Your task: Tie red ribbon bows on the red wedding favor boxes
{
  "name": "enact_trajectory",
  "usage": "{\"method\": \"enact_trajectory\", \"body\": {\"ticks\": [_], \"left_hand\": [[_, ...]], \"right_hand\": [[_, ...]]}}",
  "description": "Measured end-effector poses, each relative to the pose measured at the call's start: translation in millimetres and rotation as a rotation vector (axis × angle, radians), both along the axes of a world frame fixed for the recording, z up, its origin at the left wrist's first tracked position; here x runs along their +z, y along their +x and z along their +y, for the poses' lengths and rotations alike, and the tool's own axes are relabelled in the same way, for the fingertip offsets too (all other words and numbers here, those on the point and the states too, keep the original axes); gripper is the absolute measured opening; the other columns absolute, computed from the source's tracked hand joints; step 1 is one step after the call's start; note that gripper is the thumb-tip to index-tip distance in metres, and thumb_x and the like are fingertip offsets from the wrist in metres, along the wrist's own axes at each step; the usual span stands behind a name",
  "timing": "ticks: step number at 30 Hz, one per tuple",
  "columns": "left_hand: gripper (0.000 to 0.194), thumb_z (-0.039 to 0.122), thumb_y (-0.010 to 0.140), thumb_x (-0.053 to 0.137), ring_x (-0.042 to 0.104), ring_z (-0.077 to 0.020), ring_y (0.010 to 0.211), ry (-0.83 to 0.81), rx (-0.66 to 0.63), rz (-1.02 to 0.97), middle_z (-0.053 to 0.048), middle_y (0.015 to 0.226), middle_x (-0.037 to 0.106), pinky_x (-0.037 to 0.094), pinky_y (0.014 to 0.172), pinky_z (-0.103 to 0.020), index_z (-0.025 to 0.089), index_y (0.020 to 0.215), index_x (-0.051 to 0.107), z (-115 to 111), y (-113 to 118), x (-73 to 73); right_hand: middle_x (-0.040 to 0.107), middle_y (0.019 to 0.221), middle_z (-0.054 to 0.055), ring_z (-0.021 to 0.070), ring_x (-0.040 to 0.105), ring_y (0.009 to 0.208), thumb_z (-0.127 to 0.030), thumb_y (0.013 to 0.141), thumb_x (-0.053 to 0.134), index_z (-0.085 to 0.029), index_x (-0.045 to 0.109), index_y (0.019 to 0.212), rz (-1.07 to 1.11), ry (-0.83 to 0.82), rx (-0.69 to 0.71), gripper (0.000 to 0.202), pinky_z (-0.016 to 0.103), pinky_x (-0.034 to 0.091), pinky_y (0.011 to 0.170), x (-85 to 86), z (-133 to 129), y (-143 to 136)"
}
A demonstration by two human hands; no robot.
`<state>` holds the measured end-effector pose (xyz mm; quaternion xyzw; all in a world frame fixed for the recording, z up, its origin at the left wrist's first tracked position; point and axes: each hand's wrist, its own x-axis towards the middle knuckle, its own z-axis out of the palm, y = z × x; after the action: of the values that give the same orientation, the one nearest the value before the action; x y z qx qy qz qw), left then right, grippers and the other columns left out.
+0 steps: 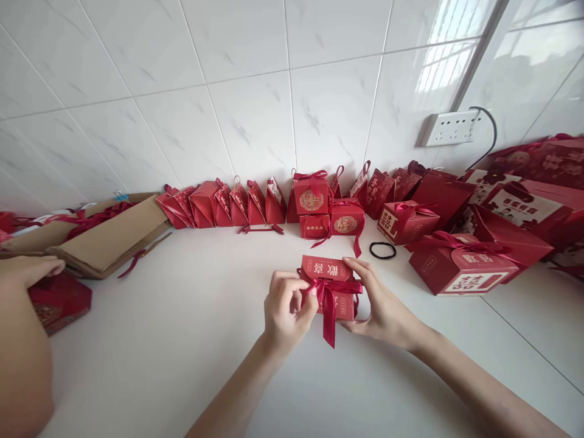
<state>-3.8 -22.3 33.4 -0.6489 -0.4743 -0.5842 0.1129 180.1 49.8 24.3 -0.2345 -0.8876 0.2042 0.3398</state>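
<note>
in the head view, a small red gift box (340, 309) sits on the white worktop (182, 340), a little right of centre and in front of the person. its ribbon-tied side faces up. the far and near edges run roughly left to right, tipping slightly down towards the right, and the gold characters on the far half stand upside down to the person. the visible face looks nearly square, so i cannot tell its long axis for sure. a dark red ribbon (329, 316) crosses the middle from left to right, one tail hanging over the near edge towards the person.

the left hand (291, 307) pinches the ribbon between thumb and forefinger at the box's left side, its other fingers curled. the right hand (381, 301) grasps the box by its right side, fingers at the far corner and thumb at the near one.

beyond the box, two small red boxes carry a third, the ribboned box (311, 193). a black ring (382, 250) lies to the right, near a larger red box (463, 264). at far left, a co-worker's hand (43, 269) is beside an open cardboard box (107, 237).
</note>
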Motion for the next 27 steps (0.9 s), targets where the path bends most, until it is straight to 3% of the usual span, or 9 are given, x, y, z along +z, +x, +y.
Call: {"method": "enact_trajectory", "body": {"ticks": [5,14,17,21,24,27], "left_hand": [[0.014,0.007,0.079,0.056,0.035,-0.0014,0.038,0.118,-0.001,0.138,0.005,0.071,0.05,0.035,0.038,-0.016,0.02,0.081,0.051,0,0,0.3],[0.023,0.004,0.072,0.058,0.051,-0.007,0.044,0.156,-0.059,0.274,0.004,0.061,0.058,0.039,0.043,-0.017,0.023,0.086,0.056,-4,6,-5.7],[0.017,0.007,0.072,0.056,0.046,-0.006,0.04,0.091,-0.071,0.221,0.006,0.058,0.056,0.035,0.041,-0.017,0.022,0.081,0.055,-2,4,-10.0],[0.011,0.01,0.079,0.049,0.037,-0.0051,0.036,-0.092,0.031,0.052,0.006,0.058,0.051,0.031,0.037,-0.018,0.021,0.078,0.051,7,-9,-15.5],[0.014,0.01,0.082,0.045,0.043,-0.007,0.039,-0.233,0.126,-0.051,0.006,0.055,0.05,0.034,0.04,-0.018,0.021,0.076,0.05,14,-20,-20.1],[0.011,0.012,0.081,0.046,0.048,-0.0077,0.041,-0.36,0.177,-0.093,0.005,0.064,0.057,0.038,0.043,-0.019,0.021,0.08,0.051,20,-24,-25.2]], "right_hand": [[0.036,0.133,0.016,0.0325,0.045,0.123,-0.026,0.072,0.067,-0.026,0.013,0.143,0.005,0.034,0.009,0.089,0.046,0.049,0.094,-1.1,1,1],[0.03,0.139,0.016,0.0329,0.04,0.129,-0.027,0.073,0.067,-0.027,0.013,0.144,0.004,0.045,-0.008,0.09,0.045,0.047,0.098,-4.3,1,1],[0.03,0.139,0.016,0.0328,0.042,0.128,-0.029,0.074,0.066,-0.027,0.014,0.143,-0.002,0.042,-0.038,0.087,0.046,0.048,0.098,-7.9,4,4],[0.038,0.132,0.015,0.0342,0.047,0.121,-0.036,0.075,0.066,-0.026,0.018,0.141,0.04,0.052,-0.164,0.082,0.051,0.05,0.093,-19.0,20,11],[0.041,0.128,0.014,0.0352,0.049,0.117,-0.039,0.076,0.064,-0.026,0.021,0.141,0.143,0.116,-0.249,0.078,0.056,0.049,0.091,-22.3,30,12],[0.042,0.13,0.014,0.0363,0.047,0.118,-0.039,0.077,0.064,-0.027,0.024,0.141,0.242,0.19,-0.266,0.076,0.057,0.049,0.089,-11.8,21,7]]}}
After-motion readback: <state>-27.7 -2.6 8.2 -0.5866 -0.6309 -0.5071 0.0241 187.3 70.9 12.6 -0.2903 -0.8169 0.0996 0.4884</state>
